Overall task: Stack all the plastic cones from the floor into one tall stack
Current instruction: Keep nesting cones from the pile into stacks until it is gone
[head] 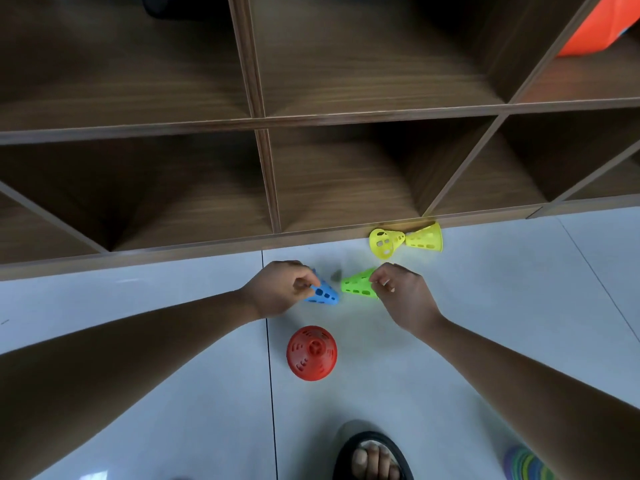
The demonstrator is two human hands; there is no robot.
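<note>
The left hand (280, 289) had its fingers curled round a blue cone (325, 294), pinching it near one end, so that the cone stuck out to the right at a tilt. The right hand (405, 296) gripped a green cone (358, 285) by its wide end, fingers bent over the rim, and the narrow end pointed left toward the blue one. The two cones were close but apart, with a small gap between them. Whether they rested on the white tiled floor (485, 306) or hung just above it could not be told.

A red cone (311, 353) stood upright on the floor nearer the person, just right of a dark tile seam and below the blue cone. Two more lay on their sides farther off, against the base of a wooden shelf unit (266, 123) — a yellow cone (385, 242) with its open mouth turned toward the camera, and a second yellow cone (426, 238) flaring to the right. Their narrow ends met or nearly met.

The shelf unit filled the upper half of the view with open cubbies. An orange object (595, 26) showed in the top right cubby. At the bottom edge was a foot in a black sandal (374, 455), and to its right a blurred pile of many colours (526, 462) — too unclear to name.
</note>
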